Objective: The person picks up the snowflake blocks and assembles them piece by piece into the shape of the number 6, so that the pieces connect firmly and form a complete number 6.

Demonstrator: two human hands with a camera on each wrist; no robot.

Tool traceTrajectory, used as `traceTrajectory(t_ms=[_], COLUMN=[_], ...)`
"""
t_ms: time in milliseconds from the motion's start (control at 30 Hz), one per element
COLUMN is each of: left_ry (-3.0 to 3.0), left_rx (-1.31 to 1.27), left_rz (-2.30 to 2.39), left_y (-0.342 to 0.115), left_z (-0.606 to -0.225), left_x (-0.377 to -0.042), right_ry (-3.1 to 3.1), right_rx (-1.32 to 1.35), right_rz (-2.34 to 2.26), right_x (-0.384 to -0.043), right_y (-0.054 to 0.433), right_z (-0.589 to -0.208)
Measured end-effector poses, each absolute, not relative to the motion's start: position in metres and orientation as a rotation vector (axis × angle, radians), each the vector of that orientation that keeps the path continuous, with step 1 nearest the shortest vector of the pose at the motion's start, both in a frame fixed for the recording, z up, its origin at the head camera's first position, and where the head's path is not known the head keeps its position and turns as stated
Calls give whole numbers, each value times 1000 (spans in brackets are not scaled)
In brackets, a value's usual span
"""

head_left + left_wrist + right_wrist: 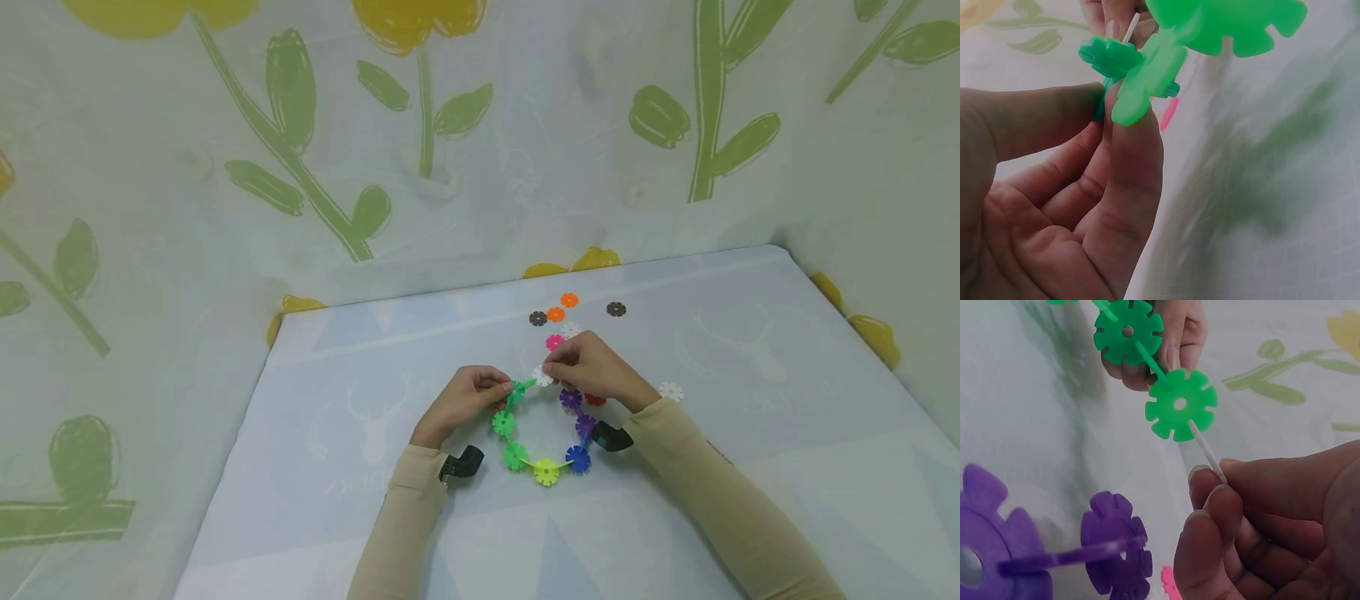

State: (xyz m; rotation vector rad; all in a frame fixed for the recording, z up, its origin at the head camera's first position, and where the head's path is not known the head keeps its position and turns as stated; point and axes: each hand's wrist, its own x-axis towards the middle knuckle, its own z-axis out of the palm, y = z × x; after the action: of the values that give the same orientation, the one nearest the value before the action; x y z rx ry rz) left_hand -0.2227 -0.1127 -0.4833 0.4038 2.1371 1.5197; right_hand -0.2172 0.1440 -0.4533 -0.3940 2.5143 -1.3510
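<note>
A chain of slotted, flower-shaped plastic discs curves into a ring in the head view, running from green discs (503,423) through a yellow disc (547,472) and a blue disc (577,459) to purple discs (571,398). My left hand (467,400) pinches a green disc (1110,57) near the chain's green end between thumb and fingers. Between thumb and fingertips, my right hand (594,367) holds a white disc (1209,453), seen edge-on in the right wrist view. Its far edge meets the rim of the end green disc (1163,414).
Beyond the hands lie loose discs: a pink disc (554,342), a white disc (572,331), orange discs (556,314) and dark brown discs (617,309). A red disc (596,400) shows below the right hand. Another white disc (671,391) lies right of the right wrist.
</note>
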Motion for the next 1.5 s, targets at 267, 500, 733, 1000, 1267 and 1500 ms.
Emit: traceTrajectory(t_ms=[267,500,733,1000,1267,1500], left_ry=[2170,2180,2153,2168,2267,2262], left_rx=[379,356,328,365,440,469], left_rz=[1523,1568,1621,1536,1446,1465], left_y=[-112,-110,-107,-108,-104,-100], left_z=[-482,-480,-483,-483,-483,-486], left_x=[-221,-219,-218,-220,-219,-220], right_ry=[2483,2483,2492,2448,2361,2416], right_rx=[-341,-273,-241,-317,-507,-541], right_rz=[-1405,-1453,-1476,-1507,-1482,-1431], right_x=[-213,-212,-211,-214,-216,-219], right_y=[140,136,134,136,134,138], right_z=[-452,-453,-459,-458,-460,-463])
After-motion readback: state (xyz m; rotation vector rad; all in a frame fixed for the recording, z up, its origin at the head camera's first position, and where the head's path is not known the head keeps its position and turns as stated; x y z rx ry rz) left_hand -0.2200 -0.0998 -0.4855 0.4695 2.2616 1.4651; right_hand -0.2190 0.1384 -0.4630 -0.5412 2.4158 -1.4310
